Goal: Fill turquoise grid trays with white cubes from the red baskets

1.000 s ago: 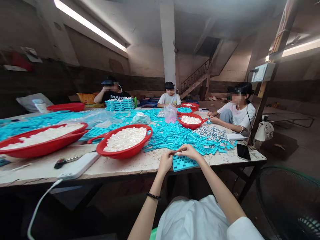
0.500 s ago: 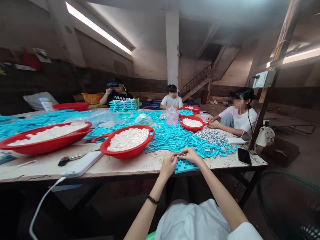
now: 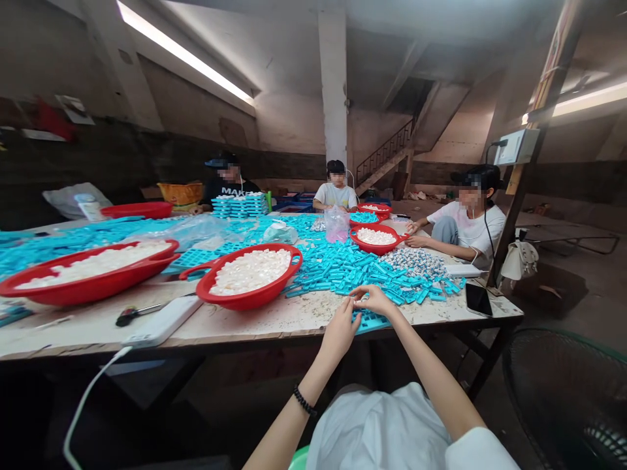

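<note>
My left hand (image 3: 341, 322) and my right hand (image 3: 374, 300) meet at the table's front edge, over a blue plastic tray with square holes (image 3: 373, 322). The fingers of both hands are bent in and their tips come together. A small pale spot shows between them, too small to name. Most of the tray lies hidden beneath my hands. Just behind them spreads a heap of blue plastic strips (image 3: 343, 267). Small white and dark pieces (image 3: 416, 266) lie in a pile to the right of that heap.
Red baskets of white pieces stand left, the nearest basket (image 3: 247, 301) beside a white power strip (image 3: 164, 321) and a screwdriver (image 3: 140, 313). A phone (image 3: 477, 300) lies at the right edge. Three people sit around the table. A fan (image 3: 563, 391) stands low on the right.
My left hand has turned and moved slightly right, covering more of the tray. My right hand has shifted slightly. The person at far left has lowered a hand from the head.
</note>
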The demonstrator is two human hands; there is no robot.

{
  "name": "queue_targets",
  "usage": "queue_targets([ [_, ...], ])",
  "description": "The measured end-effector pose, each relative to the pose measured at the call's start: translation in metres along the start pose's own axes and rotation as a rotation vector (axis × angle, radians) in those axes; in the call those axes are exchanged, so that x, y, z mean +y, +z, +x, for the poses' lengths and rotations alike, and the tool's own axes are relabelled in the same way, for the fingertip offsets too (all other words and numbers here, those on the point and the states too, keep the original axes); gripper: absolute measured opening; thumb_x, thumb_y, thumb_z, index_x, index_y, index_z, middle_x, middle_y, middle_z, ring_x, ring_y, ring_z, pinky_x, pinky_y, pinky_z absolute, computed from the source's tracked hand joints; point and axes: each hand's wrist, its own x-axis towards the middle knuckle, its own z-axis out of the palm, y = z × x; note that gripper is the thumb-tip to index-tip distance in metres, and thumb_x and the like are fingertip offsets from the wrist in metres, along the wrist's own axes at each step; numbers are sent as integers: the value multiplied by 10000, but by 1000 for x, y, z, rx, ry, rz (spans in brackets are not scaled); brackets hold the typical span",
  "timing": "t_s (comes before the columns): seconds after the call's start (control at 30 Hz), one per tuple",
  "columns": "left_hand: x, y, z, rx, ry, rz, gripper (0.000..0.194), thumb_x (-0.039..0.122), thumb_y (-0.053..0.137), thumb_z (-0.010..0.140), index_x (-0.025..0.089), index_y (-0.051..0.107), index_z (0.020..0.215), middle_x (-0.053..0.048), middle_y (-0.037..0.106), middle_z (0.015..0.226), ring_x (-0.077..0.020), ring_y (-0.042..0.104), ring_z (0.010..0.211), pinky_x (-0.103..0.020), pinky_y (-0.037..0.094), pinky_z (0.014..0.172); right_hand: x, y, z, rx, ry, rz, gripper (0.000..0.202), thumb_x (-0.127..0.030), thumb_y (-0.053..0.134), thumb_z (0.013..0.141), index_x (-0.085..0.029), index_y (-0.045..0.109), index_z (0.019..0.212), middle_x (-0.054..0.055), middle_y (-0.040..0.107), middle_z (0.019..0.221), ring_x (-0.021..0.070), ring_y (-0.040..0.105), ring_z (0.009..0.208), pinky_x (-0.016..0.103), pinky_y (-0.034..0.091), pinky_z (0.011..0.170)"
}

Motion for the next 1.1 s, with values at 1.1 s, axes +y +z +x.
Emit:
queue_targets([
  [1.1,32,-44,-2,-192,52,146,968,651,752,721,49,475,1427,-243,600,1360,-395,651,1157,-443,545,968,-13,-8,-8,-91,31,-78,344,-386,754,727,-172,776,995,104,778,958,299,730,956,396,567,869],
])
